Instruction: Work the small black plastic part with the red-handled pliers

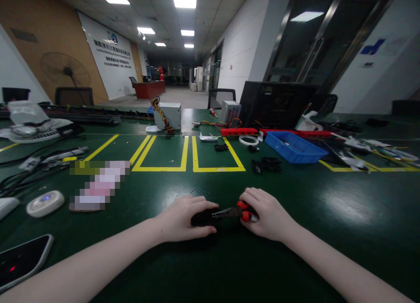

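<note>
My left hand [183,220] is closed around a small black object [201,217] resting on the green table [295,233]. My right hand [267,213] grips a pair of pliers [234,212] by their red and black handles. The metal jaws of the pliers point left and meet the black object between my hands. What the black object is cannot be made out.
A phone [22,259] lies at the near left, with a round white device [45,203] behind it. Farther back are a blue bin [293,146], red trays [238,131], a power supply [169,116], a black computer case [275,104], cables and yellow floor-tape rectangles [216,168].
</note>
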A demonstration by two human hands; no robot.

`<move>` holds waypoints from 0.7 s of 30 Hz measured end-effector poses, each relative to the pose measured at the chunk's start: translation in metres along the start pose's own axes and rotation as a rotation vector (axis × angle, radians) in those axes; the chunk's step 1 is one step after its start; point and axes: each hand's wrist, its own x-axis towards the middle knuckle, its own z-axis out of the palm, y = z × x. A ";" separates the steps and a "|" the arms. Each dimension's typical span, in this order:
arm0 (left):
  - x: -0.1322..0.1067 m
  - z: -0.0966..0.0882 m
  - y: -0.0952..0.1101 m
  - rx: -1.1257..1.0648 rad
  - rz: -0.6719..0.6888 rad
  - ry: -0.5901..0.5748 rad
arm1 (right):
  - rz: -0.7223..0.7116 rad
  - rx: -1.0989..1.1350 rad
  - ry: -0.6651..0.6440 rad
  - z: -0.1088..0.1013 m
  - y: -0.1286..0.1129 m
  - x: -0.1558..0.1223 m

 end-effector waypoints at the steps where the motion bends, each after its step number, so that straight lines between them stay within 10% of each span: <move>1: 0.000 -0.001 0.001 0.004 -0.008 0.009 | 0.008 -0.004 0.000 0.001 0.000 0.000; 21: 0.002 0.003 -0.010 -0.053 -0.101 -0.086 | 0.076 -0.082 0.010 0.004 0.001 -0.003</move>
